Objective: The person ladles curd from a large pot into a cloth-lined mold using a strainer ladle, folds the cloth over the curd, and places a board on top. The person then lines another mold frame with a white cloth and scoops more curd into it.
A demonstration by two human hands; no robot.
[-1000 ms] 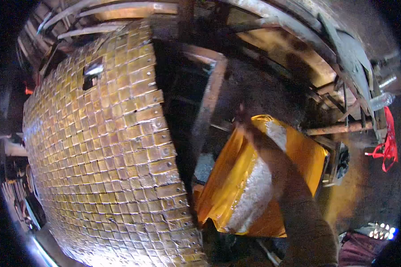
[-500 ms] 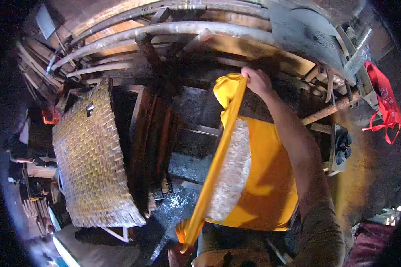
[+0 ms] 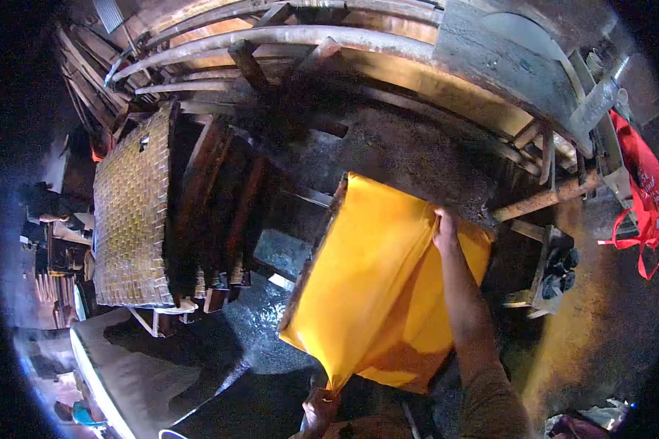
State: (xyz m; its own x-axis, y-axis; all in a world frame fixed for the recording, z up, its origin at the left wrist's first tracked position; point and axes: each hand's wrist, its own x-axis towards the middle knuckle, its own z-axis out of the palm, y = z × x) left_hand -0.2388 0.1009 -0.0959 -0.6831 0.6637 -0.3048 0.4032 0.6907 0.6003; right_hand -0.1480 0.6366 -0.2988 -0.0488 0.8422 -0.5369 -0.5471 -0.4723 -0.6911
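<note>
A yellow cloth (image 3: 362,271) is spread over a low box-like form, whose dark, rough edge (image 3: 315,260) shows along its left side. My left hand (image 3: 321,408) is closed on the near corner of the cloth, which is drawn to a point there. Farther away, my right hand (image 3: 445,228) pinches the fabric near the far right side. Taut folds run diagonally between the two hands. Whatever lies under the cloth is hidden.
To the left, a woven mat (image 3: 132,212) leans against dark upright boards (image 3: 198,194). Long pale poles (image 3: 285,36) run across the back. A red bag (image 3: 637,183) hangs at the right, above a small wooden stand (image 3: 553,274) holding dark objects.
The cloth's raised edge has come over to the left and down, covering the white, crumbly mass that showed before. My right hand has moved lower and nearer, still gripping the cloth.
</note>
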